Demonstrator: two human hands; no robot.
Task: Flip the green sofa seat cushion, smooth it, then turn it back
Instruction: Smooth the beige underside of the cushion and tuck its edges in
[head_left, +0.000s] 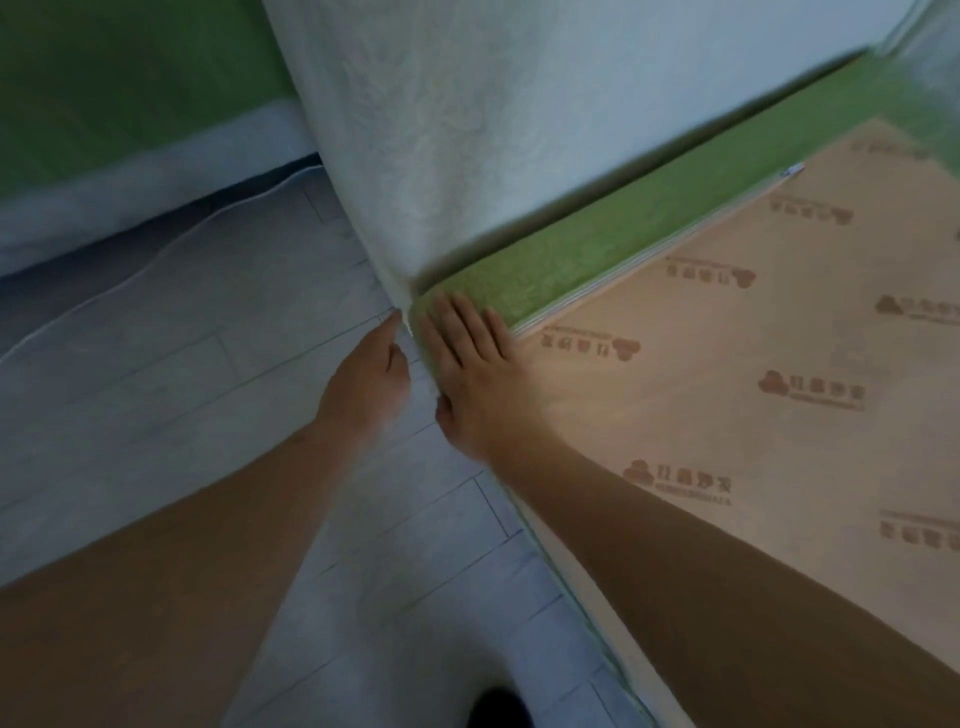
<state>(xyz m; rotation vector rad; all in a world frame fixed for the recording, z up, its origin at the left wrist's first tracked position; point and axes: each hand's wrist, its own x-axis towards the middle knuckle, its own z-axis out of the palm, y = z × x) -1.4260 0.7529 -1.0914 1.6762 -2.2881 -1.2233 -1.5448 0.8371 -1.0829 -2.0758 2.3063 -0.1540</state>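
A pale plank floor (156, 395) fills the left and bottom of the view. One white textured sofa arm (467, 130) rises through the upper middle.

To its right lies the one green sofa seat cushion (597, 244), turned over so its beige underside (727, 441) faces up. At least seven brown printed logos show on that fabric, though they are blurred. The cushion's green side band presses along the foot of the white arm. The band runs on a diagonal from the corner at the centre of the view up to the upper right. A second edge runs from that corner down to the lower right. Both edges leave the frame, so I cannot tell which is the long axis.

A second green pad (130, 78) sits on a white base at the upper left, well apart from the cushion.

Two bare forearms come in from the bottom. The right hand (467, 379) lies flat on the cushion's near corner, its fingers straight and its fingertips on the green band. The left hand (369, 384) is just beside it, over the floor, with its forefinger at the lower edge of the white arm. Its other fingers look tucked under, possibly pinching fabric, but I cannot tell.

One thin white cable (171, 244) lies along the floor. One zip pull (795, 169) shows on the band's seam.
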